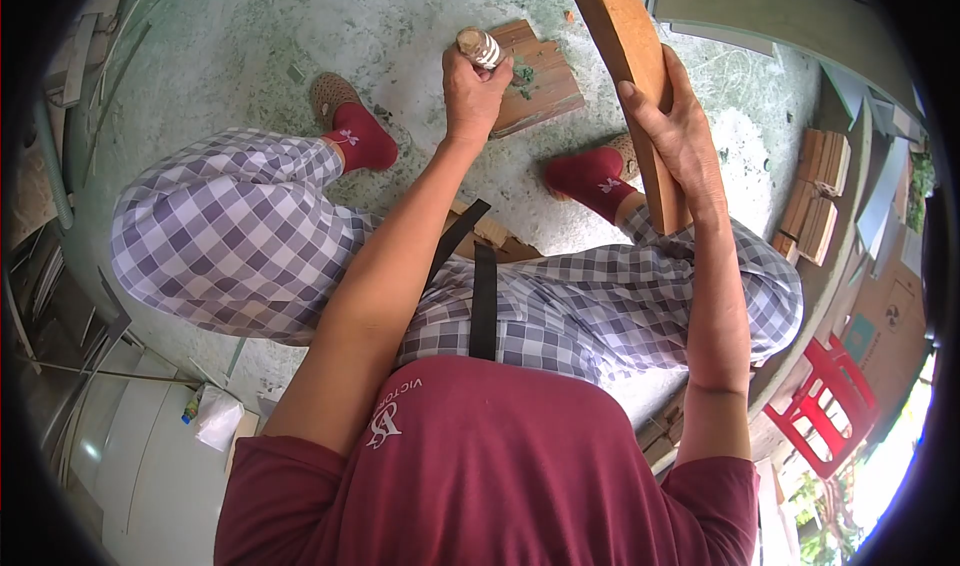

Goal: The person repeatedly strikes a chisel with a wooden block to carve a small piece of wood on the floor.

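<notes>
My left hand [472, 94] is closed around a short round wooden handle [480, 48] with white bands near its top. Whatever lies at the handle's lower end is hidden by my fingers. Just beneath and to the right, a reddish-brown wooden board [535, 86] with green flecks rests on the floor between my feet. My right hand [680, 131] grips a long, slightly curved piece of wood [625, 36], thumb on its near face and fingers around the far side. The wood's lower end comes down by my right knee; its upper end runs out of the top of the frame.
Stacked wooden blocks [822, 166] stand at the right, with a red plastic chair [825, 406] and a cardboard box [890, 316] behind. Long strips and scraps [60, 346] line the left side. A white plastic bag [217, 416] lies at lower left.
</notes>
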`<act>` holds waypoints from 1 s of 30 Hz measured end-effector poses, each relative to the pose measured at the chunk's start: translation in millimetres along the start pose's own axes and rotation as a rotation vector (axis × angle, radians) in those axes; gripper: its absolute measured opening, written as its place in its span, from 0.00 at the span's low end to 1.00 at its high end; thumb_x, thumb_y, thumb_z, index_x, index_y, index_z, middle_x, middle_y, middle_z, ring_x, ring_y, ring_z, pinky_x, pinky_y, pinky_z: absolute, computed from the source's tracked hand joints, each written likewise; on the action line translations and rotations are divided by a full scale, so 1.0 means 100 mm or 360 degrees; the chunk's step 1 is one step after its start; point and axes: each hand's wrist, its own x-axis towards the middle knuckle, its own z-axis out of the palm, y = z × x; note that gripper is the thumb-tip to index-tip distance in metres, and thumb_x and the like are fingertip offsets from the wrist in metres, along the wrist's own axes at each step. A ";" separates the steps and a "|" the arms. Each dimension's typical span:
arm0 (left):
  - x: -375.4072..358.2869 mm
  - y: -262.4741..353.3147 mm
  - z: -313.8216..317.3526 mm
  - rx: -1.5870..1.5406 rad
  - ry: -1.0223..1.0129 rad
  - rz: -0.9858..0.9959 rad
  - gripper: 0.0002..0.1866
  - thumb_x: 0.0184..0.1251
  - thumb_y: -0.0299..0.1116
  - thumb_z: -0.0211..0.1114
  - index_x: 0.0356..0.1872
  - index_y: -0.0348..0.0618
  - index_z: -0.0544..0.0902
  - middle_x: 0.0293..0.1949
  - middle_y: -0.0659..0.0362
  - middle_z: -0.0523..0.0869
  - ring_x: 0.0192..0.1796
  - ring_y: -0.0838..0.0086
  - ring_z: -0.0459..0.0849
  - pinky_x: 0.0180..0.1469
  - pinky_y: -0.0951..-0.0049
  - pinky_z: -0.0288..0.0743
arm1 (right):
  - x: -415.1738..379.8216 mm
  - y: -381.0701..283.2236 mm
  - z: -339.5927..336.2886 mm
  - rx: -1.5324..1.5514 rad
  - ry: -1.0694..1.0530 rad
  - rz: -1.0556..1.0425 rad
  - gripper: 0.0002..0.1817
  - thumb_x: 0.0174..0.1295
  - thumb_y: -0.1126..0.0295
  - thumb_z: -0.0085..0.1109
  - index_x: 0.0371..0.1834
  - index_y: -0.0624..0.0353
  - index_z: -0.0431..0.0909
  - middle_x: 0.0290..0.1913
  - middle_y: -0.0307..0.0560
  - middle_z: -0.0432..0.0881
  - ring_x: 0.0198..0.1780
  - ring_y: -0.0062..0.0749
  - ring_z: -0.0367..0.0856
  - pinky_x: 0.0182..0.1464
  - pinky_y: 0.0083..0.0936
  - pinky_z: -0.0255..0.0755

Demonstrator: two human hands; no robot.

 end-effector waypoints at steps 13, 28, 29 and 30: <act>-0.06 0.01 0.05 -0.0183 -0.0006 -0.0031 0.22 0.52 0.30 0.72 0.45 0.35 0.72 0.44 0.51 0.73 0.40 0.67 0.80 0.41 0.69 0.78 | -0.01 0.02 0.04 0.0048 0.0019 -0.0041 0.48 0.49 0.42 0.66 0.69 0.59 0.60 0.49 0.67 0.79 0.44 0.48 0.84 0.44 0.40 0.81; -0.09 0.07 0.06 -0.0178 -0.0165 -0.0034 0.22 0.55 0.26 0.71 0.47 0.33 0.71 0.48 0.53 0.74 0.47 0.70 0.81 0.48 0.73 0.81 | -0.01 -0.07 0.03 0.0032 0.0051 -0.0095 0.48 0.48 0.41 0.65 0.70 0.55 0.60 0.47 0.66 0.80 0.44 0.51 0.84 0.46 0.41 0.80; -0.09 0.05 0.07 -0.0178 -0.0166 -0.0037 0.22 0.55 0.26 0.71 0.47 0.33 0.71 0.48 0.53 0.74 0.47 0.70 0.81 0.48 0.73 0.81 | -0.01 -0.05 0.04 0.0038 0.0048 -0.0089 0.48 0.48 0.41 0.65 0.69 0.55 0.60 0.47 0.67 0.80 0.44 0.50 0.84 0.45 0.41 0.81; -0.09 0.06 0.07 -0.0158 -0.0153 -0.0012 0.21 0.55 0.26 0.71 0.47 0.33 0.71 0.47 0.53 0.75 0.47 0.71 0.81 0.48 0.73 0.81 | -0.01 -0.03 0.05 0.0043 0.0044 -0.0082 0.48 0.47 0.41 0.65 0.69 0.55 0.60 0.46 0.67 0.80 0.43 0.49 0.85 0.44 0.41 0.81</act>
